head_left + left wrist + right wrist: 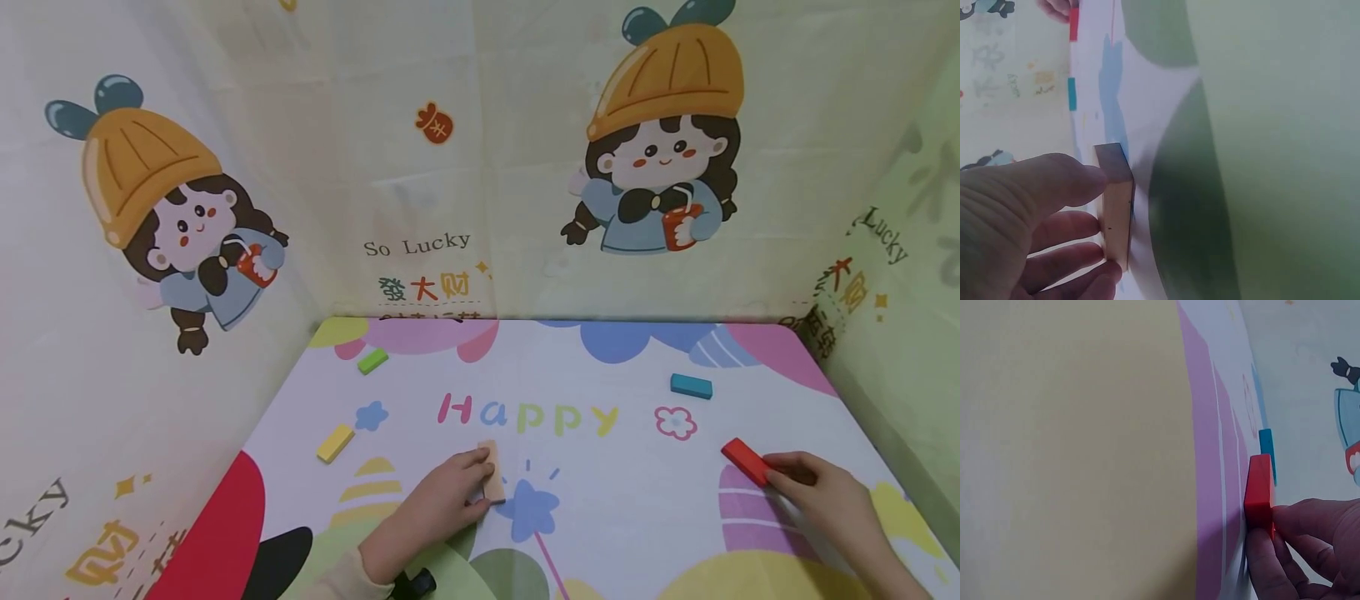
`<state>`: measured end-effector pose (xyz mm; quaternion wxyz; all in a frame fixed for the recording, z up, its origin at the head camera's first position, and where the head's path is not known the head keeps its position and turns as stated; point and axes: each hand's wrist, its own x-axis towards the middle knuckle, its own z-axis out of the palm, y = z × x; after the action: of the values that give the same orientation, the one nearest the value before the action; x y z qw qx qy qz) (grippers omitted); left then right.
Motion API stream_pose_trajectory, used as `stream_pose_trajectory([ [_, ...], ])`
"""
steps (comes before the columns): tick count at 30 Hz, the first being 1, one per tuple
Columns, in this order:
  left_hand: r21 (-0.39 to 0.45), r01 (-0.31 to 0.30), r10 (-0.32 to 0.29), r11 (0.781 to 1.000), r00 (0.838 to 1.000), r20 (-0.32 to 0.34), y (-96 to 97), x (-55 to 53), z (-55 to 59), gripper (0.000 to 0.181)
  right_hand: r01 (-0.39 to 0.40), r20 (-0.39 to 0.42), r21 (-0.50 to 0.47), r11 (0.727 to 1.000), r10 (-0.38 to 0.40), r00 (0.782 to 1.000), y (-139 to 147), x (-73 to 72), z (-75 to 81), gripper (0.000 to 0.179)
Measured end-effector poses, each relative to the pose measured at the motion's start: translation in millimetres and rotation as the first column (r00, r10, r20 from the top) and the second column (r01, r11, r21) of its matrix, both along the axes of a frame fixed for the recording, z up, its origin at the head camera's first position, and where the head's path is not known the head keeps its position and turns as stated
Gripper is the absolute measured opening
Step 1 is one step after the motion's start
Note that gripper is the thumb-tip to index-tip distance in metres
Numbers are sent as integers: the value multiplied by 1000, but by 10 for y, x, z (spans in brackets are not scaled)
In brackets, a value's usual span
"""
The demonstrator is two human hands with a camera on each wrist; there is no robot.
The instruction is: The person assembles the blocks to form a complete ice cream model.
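Near the middle of the table, my left hand (448, 493) holds a plain wooden block (492, 473) between thumb and fingers. In the left wrist view this wooden block (1117, 212) lies against the tabletop, thumb at one end and fingertips along its side. On the right, my right hand (817, 483) pinches the near end of a red block (744, 461). The right wrist view shows the red block (1260, 490) at table level, between thumb and fingers. Beyond it lies a blue block (691, 386). To the left are a yellow block (335, 443) and a green block (372, 361).
The tabletop (600, 467) has a printed cover with the word Happy and coloured shapes. Cloth walls (525, 275) with cartoon figures enclose its back and sides. A small black object (416, 582) shows beneath my left wrist.
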<state>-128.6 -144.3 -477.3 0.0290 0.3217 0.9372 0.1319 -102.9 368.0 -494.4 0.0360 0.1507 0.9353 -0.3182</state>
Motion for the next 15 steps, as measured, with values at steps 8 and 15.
stream_pose_trajectory([
  [8,-15,16,-15,1000,1000,27,145,46,2,43,-15,-38,-19,1000,14,999,-158,-63,-28,49],
  [15,-3,26,-26,1000,999,34,292,97,-21,43,-77,-79,-11,997,76,994,-279,-98,-15,45],
])
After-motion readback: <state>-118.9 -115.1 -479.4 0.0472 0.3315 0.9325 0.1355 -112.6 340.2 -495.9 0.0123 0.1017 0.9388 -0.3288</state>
